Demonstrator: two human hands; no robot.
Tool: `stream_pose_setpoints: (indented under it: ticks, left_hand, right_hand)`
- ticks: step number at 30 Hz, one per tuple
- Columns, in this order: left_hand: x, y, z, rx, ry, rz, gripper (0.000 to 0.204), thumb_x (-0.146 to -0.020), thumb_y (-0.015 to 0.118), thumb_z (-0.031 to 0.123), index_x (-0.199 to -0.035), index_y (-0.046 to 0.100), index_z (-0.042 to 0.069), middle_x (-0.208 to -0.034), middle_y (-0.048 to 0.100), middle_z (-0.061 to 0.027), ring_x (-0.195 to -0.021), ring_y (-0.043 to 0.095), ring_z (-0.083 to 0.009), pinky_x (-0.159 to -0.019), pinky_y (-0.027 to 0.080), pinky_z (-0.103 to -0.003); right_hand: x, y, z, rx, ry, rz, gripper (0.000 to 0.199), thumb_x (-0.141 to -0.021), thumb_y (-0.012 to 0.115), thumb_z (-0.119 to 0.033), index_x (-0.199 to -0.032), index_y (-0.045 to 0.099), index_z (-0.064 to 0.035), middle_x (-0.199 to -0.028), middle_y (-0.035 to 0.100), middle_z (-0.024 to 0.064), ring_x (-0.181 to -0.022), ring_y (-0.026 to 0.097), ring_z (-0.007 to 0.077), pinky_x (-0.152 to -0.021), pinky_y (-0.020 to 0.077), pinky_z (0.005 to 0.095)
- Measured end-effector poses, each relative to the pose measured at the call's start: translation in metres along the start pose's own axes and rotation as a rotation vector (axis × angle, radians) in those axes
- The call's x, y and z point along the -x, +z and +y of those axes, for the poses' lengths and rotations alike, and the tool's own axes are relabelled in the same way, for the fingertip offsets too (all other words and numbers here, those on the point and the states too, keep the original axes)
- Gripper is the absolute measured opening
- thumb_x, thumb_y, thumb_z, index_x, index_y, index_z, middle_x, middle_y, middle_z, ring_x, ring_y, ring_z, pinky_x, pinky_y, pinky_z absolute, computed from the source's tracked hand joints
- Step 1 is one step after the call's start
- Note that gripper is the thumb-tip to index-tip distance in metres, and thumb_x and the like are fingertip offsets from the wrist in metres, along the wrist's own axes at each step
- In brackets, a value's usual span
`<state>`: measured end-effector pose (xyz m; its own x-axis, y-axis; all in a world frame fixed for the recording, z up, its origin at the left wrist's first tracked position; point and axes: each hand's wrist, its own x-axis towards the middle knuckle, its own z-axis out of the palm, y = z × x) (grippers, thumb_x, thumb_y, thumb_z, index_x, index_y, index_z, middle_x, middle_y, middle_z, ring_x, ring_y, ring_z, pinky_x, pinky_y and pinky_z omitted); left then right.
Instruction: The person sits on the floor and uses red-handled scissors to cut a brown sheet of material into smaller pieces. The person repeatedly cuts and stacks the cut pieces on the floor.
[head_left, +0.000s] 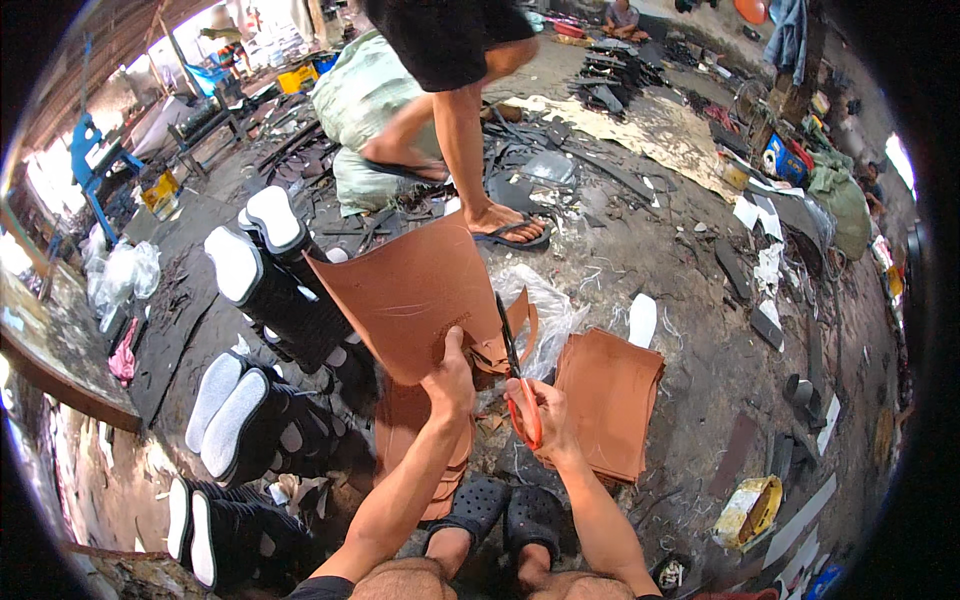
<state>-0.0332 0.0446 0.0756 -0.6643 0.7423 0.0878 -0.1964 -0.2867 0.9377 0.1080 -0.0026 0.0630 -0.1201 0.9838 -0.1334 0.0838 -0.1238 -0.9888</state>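
Note:
My left hand (450, 385) grips a reddish-brown sheet (405, 290) by its lower edge, thumb on top, and holds it up and tilted. Orange-handled scissors (527, 422) are in my right hand (548, 415), with fingers at the handles. Their dark blades point away from me along the sheet's right edge. A narrow curled brown strip (522, 318) hangs just beyond the blades. Right of my right hand lies a stack of similar brown sheets (610, 400). More brown pieces (450, 490) lie below my left forearm, partly hidden by it.
Stacked dark soles (290, 300) with white or grey faces stand at the left. A clear plastic bag (545, 335) and a white sole-shaped piece (643, 320) lie ahead. Beyond, a person in flip-flops (465, 150) passes a large pale sack (365, 90). A yellow container (748, 512) sits at right.

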Motion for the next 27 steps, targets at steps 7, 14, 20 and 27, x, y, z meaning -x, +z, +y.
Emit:
stream_pose_setpoints:
  ticks: [7,14,20,27]
  left_hand:
    - [-0.006,-0.076,-0.013,-0.43,0.128,-0.219,0.036,-0.079,0.068,0.0,-0.114,0.06,-0.003,-0.116,0.062,-0.0135,-0.103,0.059,-0.0283,-0.094,0.046,-0.04]
    - [-0.039,-0.101,-0.008,-0.343,-0.093,-0.279,0.031,-0.075,0.063,-0.003,-0.106,0.062,-0.002,-0.109,0.061,-0.0129,-0.102,0.058,-0.0299,-0.091,0.046,-0.042]
    - [-0.074,-0.147,0.011,-0.388,-0.543,-0.581,0.016,-0.075,0.063,0.003,-0.09,0.059,0.0,-0.061,0.056,-0.0025,-0.053,0.054,-0.0104,-0.049,0.043,-0.027]
    - [0.031,-0.045,-0.034,-0.648,0.212,-0.668,0.082,-0.075,0.084,0.024,-0.141,0.041,-0.001,-0.136,0.052,-0.0222,-0.123,0.052,-0.0359,-0.103,0.043,-0.039]
  right_hand:
    - [-0.045,-0.055,-0.03,0.548,0.0,-0.095,0.077,-0.085,0.046,-0.077,-0.118,0.064,-0.01,-0.073,0.066,0.0081,-0.071,0.066,0.0221,-0.066,0.0494,0.0352]
    - [-0.04,-0.076,-0.037,0.122,0.081,-0.346,0.046,-0.09,0.066,-0.05,-0.083,0.065,-0.0043,-0.055,0.054,0.0,-0.05,0.054,0.0113,-0.048,0.0417,0.0298]
    - [-0.03,-0.082,-0.017,0.04,-0.021,-0.038,0.045,-0.09,0.066,-0.05,-0.073,0.059,-0.0085,-0.05,0.044,-0.0051,-0.044,0.046,0.0042,-0.04,0.0342,0.0231]
    - [-0.001,-0.112,-0.011,-0.039,0.03,0.122,0.05,-0.094,0.056,-0.054,-0.094,0.062,-0.0043,-0.057,0.051,-0.0013,-0.045,0.05,0.0074,-0.042,0.0395,0.0224]
